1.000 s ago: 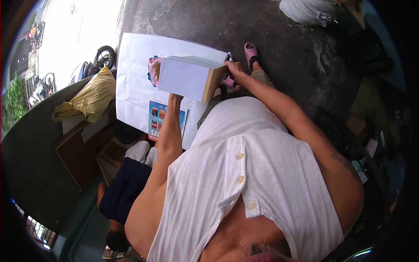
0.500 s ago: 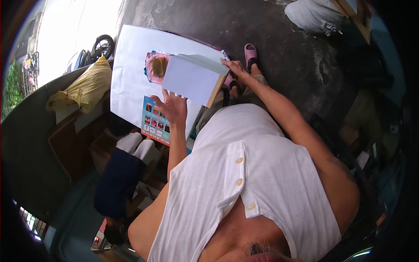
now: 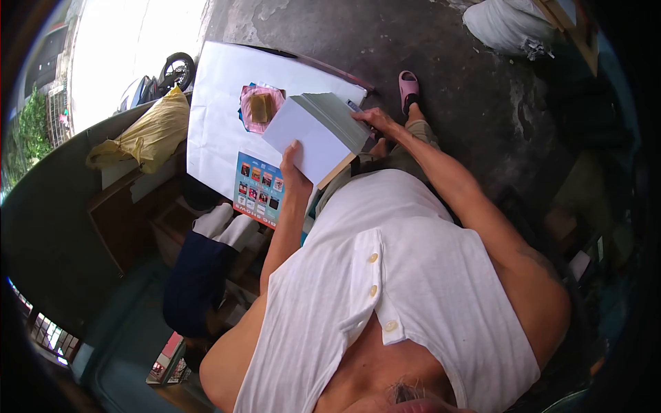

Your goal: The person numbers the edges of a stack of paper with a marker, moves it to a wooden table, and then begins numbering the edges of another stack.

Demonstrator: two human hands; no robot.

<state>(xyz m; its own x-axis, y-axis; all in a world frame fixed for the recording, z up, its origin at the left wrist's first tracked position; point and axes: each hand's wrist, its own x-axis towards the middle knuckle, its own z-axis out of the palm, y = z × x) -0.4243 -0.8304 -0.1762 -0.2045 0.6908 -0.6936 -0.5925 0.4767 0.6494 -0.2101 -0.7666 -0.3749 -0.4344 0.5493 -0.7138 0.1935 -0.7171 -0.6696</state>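
A thick white book-like block (image 3: 310, 138) is tilted above the near part of the white-covered table, with its grey layered side and tan edge showing. My left hand (image 3: 295, 171) grips its near left edge, thumb on top and the other fingers hidden beneath. My right hand (image 3: 377, 122) is closed at the block's right side around a slim white-and-blue tube-like item (image 3: 354, 106), whose kind I cannot make out. Partly under the left forearm lies a blue printed sheet (image 3: 258, 186). Beyond the block, a brown square piece (image 3: 261, 108) rests on pink and blue wrapping (image 3: 275, 96).
The white table surface (image 3: 210, 117) extends to the left, with a dark slim item (image 3: 275, 52) along its far edge. A yellow sack (image 3: 155, 127) stands beside it. Another person (image 3: 196, 279) is at lower left. A white sack (image 3: 506, 27) lies on the floor at upper right.
My left hand has gone from spread fingers to gripping the block's edge with the thumb on top. The block has tilted, showing more of its layered side. The camera view has shifted slightly.
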